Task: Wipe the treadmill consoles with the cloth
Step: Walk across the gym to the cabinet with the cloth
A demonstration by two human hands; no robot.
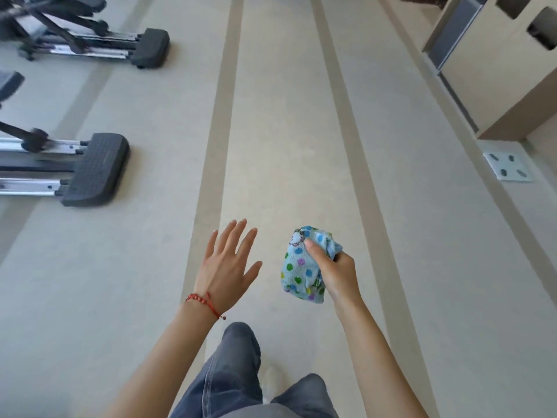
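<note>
open striped floor [289, 131] stretches straight ahead, wide and bare. exercise machine rails and black end caps [99, 168] jut in from the left; a beige cabinet [497, 79] lines the right side.

Beneath you runs a pale floor [301, 140] with darker lengthwise stripes [223, 95]. At your left stand two machines' dark rear feet [96, 168] on silver rails [27, 187]. To your right sits a beige cabinet [494, 67], near a metal floor plate [508, 165].
</note>
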